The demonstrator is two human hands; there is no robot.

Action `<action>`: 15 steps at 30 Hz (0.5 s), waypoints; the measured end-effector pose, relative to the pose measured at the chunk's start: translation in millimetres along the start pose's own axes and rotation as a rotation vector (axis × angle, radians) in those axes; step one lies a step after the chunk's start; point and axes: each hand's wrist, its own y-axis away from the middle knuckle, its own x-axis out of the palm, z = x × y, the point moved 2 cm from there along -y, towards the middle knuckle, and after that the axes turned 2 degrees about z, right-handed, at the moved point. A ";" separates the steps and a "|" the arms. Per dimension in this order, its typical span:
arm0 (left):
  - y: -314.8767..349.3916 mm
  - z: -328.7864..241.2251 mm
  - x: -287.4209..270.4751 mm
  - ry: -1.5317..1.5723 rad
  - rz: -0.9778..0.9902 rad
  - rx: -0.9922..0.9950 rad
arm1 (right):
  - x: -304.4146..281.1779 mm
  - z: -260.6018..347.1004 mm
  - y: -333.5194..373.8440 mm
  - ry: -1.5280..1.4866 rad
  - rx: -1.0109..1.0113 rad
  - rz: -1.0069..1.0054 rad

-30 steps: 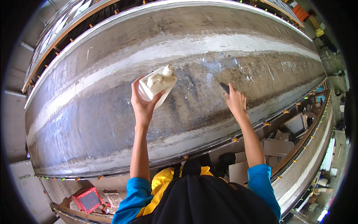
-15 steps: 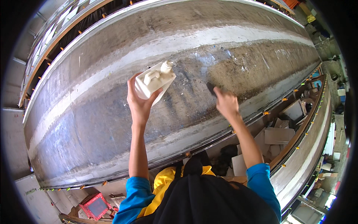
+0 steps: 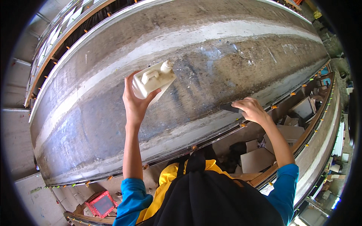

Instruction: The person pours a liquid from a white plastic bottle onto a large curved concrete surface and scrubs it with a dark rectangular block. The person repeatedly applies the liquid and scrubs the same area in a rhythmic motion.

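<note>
My left hand (image 3: pixel 136 101) is wrapped round a white plastic jug (image 3: pixel 154 80) with a moulded handle and a capped neck. The jug is tilted over a long table (image 3: pixel 177 101) whose stained brown-grey top carries a pale band along its length. Between the fingers and thumb of my right hand (image 3: pixel 252 109) is a flat dark scraper (image 3: pixel 228 107). It is near the table's near side, low over the stained top or against it; whether it touches I cannot tell.
Small orange clips (image 3: pixel 274 107) line the table's near edge. Beneath it lie boards and cardboard pieces (image 3: pixel 257 158). A second long table (image 3: pixel 316 150) runs at the right. A red-framed screen (image 3: pixel 102 204) lies low at the left.
My right hand has swept toward me and to the right with the scraper, from the middle of the top to its near side. The left hand and jug have shifted slightly left.
</note>
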 end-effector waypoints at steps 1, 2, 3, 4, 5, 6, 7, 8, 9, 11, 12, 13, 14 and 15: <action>2.5 3.9 -0.4 -0.002 0.001 -0.023 | 3.7 5.7 -1.7 0.031 0.059 0.043; 3.6 5.8 -1.1 -0.014 0.001 -0.040 | 9.4 17.9 -8.7 0.064 0.113 0.086; 4.2 7.3 -1.4 -0.025 0.000 -0.057 | 17.1 33.0 -17.0 0.097 0.168 0.129; 5.2 8.3 1.3 -0.026 0.003 -0.073 | 31.1 56.7 -25.7 0.051 0.032 0.021; 4.2 7.0 7.0 -0.020 -0.009 -0.055 | 45.6 77.9 -36.1 0.125 -0.084 -0.084; 1.8 6.0 12.5 -0.013 -0.016 -0.035 | 65.5 90.5 -37.4 0.103 -0.101 -0.135; -0.9 4.0 12.5 -0.020 -0.033 -0.016 | 47.2 106.1 -46.7 0.086 -0.124 -0.152; -2.3 1.7 12.7 0.000 -0.036 -0.018 | 48.6 98.9 -43.0 0.049 -0.118 -0.122; -3.6 -0.8 13.2 0.020 -0.039 -0.020 | 51.8 85.4 -36.8 0.012 -0.112 -0.091; -3.3 -1.0 12.8 0.021 -0.044 -0.032 | 17.6 69.1 -50.2 -0.122 0.276 0.299; -3.1 -4.5 13.2 0.016 -0.035 -0.030 | 5.3 51.4 -53.1 -0.223 0.455 0.215; -4.1 -8.0 15.7 0.020 -0.021 -0.024 | 6.0 27.9 -48.0 -0.198 0.504 -0.106; -3.1 -6.3 16.2 0.009 -0.011 -0.033 | 0.1 9.3 -57.3 -0.347 0.773 -0.087; -2.2 -6.1 15.9 -0.001 -0.002 -0.042 | -2.9 -4.9 -66.4 -0.447 0.823 -0.221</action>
